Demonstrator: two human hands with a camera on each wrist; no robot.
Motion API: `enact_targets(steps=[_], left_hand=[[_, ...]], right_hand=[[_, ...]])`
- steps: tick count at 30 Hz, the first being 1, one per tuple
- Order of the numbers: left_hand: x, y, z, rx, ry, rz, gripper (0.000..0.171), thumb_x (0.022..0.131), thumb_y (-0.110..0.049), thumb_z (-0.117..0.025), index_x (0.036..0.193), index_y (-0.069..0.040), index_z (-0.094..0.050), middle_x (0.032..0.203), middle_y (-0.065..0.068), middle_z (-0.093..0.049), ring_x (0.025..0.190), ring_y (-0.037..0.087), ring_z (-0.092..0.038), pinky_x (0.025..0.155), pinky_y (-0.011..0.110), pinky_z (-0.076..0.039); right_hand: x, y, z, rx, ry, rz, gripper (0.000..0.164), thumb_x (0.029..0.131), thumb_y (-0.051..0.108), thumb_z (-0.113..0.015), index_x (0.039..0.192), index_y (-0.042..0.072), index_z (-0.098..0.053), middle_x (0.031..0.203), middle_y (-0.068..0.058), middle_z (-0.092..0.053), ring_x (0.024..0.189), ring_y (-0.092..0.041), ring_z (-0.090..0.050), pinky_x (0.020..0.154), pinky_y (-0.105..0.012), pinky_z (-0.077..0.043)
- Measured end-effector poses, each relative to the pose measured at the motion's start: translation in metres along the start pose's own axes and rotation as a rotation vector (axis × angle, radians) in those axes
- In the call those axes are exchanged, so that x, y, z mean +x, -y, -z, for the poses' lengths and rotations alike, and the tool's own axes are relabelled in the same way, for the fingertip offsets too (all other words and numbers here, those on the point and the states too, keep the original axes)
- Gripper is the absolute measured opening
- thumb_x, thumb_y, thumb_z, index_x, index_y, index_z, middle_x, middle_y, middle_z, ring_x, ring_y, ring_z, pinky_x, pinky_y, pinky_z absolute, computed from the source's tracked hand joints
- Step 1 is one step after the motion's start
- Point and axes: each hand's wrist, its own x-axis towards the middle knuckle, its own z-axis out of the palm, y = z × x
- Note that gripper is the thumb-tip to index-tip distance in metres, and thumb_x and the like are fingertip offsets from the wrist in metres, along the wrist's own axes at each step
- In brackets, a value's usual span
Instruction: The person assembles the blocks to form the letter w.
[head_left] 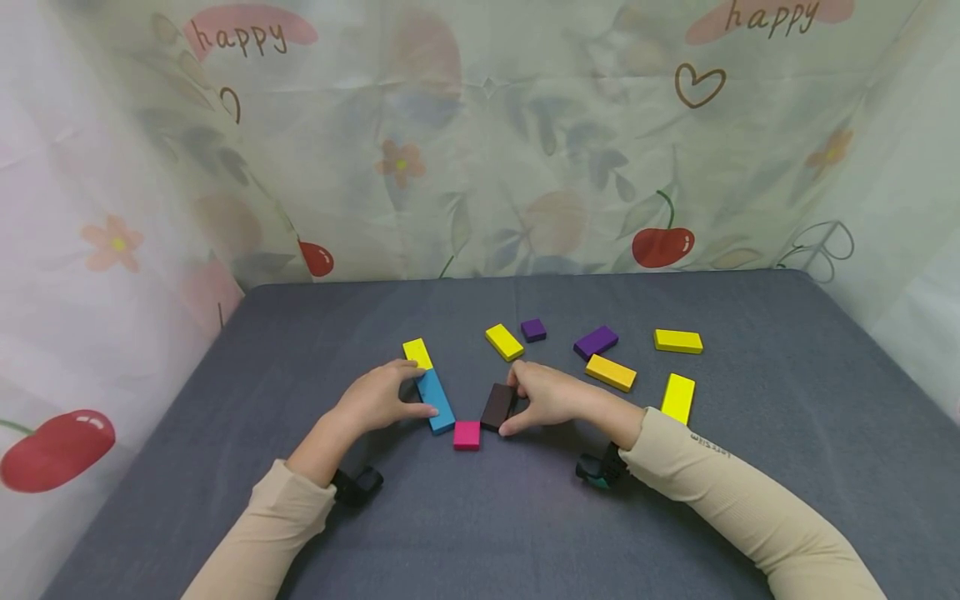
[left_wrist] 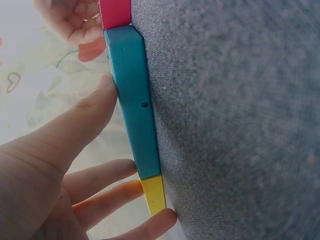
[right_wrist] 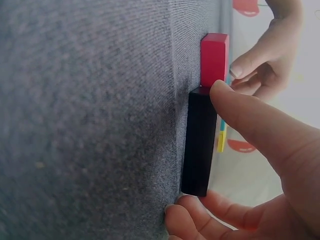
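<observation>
Left hand point(head_left: 378, 400) resting, right hand point(head_left: 547, 396) gripping

The blue block point(head_left: 437, 395) slants across the grey table point(head_left: 480, 533), its far end against a yellow block point(head_left: 417, 353) and its near end at a corner of the pink block point(head_left: 467, 435); on the pink block's other side, the dark block point(head_left: 498, 407) slants the opposite way, so the four together make a bent line.

The right hand grasps the dark block lengthwise, thumb at the near end, curled fingers round the far end; the gap between them is just the block's length, a hold that probably gives good control of its angle and of where it meets the pink block.

The left hand is spread wide and clenches nothing; its thumb touches the blue block, its other fingers reach to the joint with the yellow block and beyond; this light, stretched contact seems meant to steady both pieces in line.

The pink block is untouched between the hands; farther off lie a small purple block point(head_left: 533, 330), a long purple block point(head_left: 596, 342) just beside an orange block point(head_left: 611, 372), and more yellow pieces point(head_left: 678, 342).
</observation>
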Motion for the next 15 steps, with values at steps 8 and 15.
enact_targets(steps=[8,15], left_hand=[[0.0,0.0,-0.001,-0.001,0.001,0.0,0.071,0.078,-0.043,-0.072,0.133,-0.003,-0.051,0.141,0.018,-0.045,0.13,0.035,-0.043,0.104,0.052,-0.039],[0.0,0.0,-0.001,0.0,-0.002,-0.004,0.07,0.079,-0.043,-0.071,0.132,-0.002,-0.052,0.141,0.018,-0.046,0.13,0.036,-0.043,0.104,0.052,-0.039]], right_hand=[[-0.001,-0.002,0.007,0.012,-0.009,0.021,0.058,0.074,0.034,-0.078,0.116,0.005,-0.051,0.105,-0.011,-0.059,0.095,-0.021,-0.056,0.082,-0.035,-0.048],[0.002,-0.008,0.024,0.004,-0.043,0.099,0.046,0.078,0.024,-0.075,0.113,0.003,-0.055,0.107,-0.016,-0.061,0.086,-0.02,-0.059,0.077,-0.031,-0.051]])
